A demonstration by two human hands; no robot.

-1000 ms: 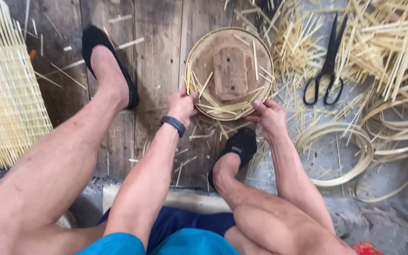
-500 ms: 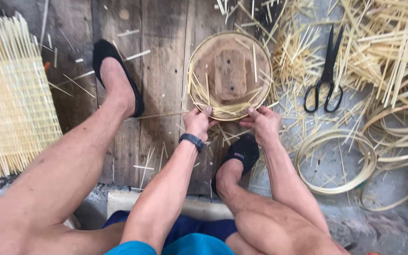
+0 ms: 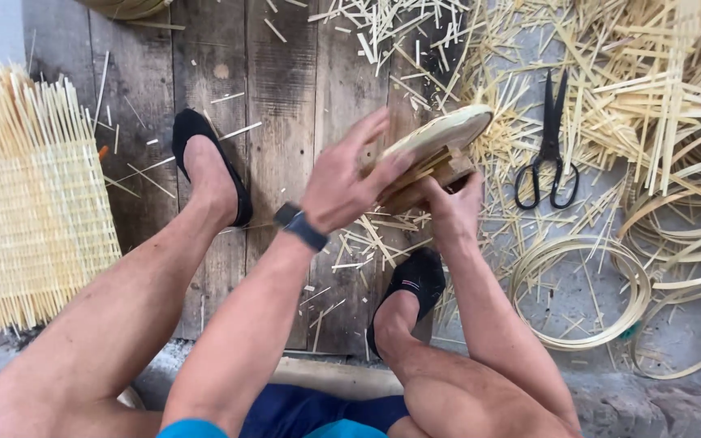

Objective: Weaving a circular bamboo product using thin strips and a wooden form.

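1. Seated over a plank floor, you hold a small round bamboo basket [image 3: 436, 139] tipped up on edge, just right of the frame's centre and clear of the boards, its pale hoop rim pointing toward two o'clock.

2. Your left hand [image 3: 342, 182] lies flat against the near face of the basket, fingers spread and extended; a dark wristband [image 3: 301, 226] sits at the wrist.

3. Your right hand [image 3: 452, 207] cups the piece from below at six o'clock, fingers curled around what looks like a wooden block [image 3: 440, 170] under the weave. How tightly they close is hidden by the work itself.

4. Judged from its thin split strips, the basket should be light and springy rather than rigid. The rim hoop looks the stiffest part, while the loose strip ends sticking out seem likely to snap or splinter if squeezed.

5. Best purchase appears to be the rim and the solid block beneath, not the open weave; dry bamboo skin can be slick, so a broad palm contact suits it better than a fingertip pinch.

6. Black scissors [image 3: 547, 146] lie at three o'clock from the basket, well apart from both hands, among scattered bamboo offcuts [image 3: 383, 32].

7. Coiled bamboo hoops [image 3: 582, 296] rest at five o'clock, and a woven mat [image 3: 30, 203] lies at nine o'clock beside your left foot.
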